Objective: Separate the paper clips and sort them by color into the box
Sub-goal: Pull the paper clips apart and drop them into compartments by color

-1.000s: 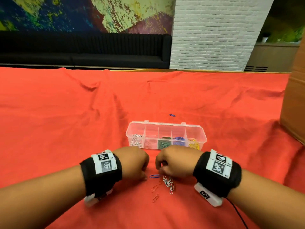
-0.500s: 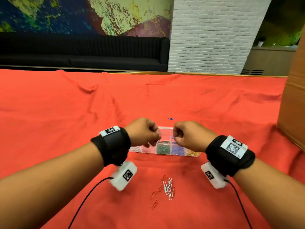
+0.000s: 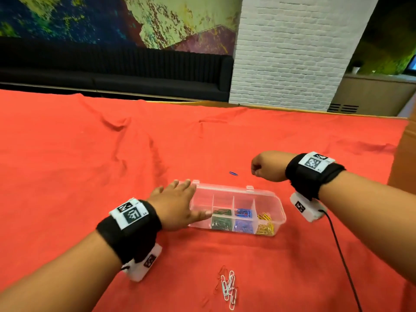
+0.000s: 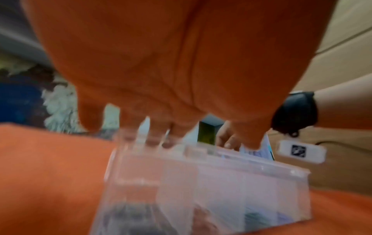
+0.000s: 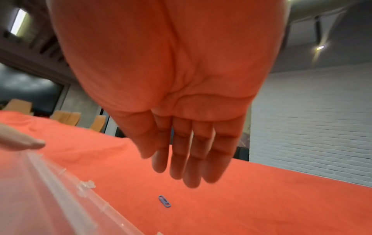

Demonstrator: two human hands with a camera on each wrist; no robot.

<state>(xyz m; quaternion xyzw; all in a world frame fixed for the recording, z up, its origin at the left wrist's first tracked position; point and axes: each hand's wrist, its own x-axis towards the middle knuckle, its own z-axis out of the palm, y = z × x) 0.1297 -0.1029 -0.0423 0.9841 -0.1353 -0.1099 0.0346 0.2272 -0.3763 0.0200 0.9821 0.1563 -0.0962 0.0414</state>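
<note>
the left hand (image 3: 177,202) lies flat with straight fingers over the left end of the clear box (image 3: 265,197), touching its rim and holding nothing. the right hand (image 3: 266,166) hovers beyond the box's far side; the right wrist view shows its fingers (image 5: 191,159) hanging straight and empty above a lone blue paper clip (image 3: 233,173) on the red table (image 3: 90,154).

the box sits mid-table with green clips (image 3: 221,218), blue clips (image 3: 243,218) and yellow clips (image 3: 265,224) in its right three compartments. the left compartments are hidden by the hand. a small tangle of white and red clips (image 3: 228,289) lies near the table's front edge, well apart from the box.

what could go wrong, as i judge it: the lone blue clip is thin and flat against soft cloth, so fingertips may slide over it or pinch a fold of fabric instead. the left hand's weight on one end could tip or skid the light box and mix the sorted colours. a clip dropped from too high may bounce over a low divider into the neighbouring colour. the linked clips in front may come up as a chain, carrying a wrong colour along.
</note>
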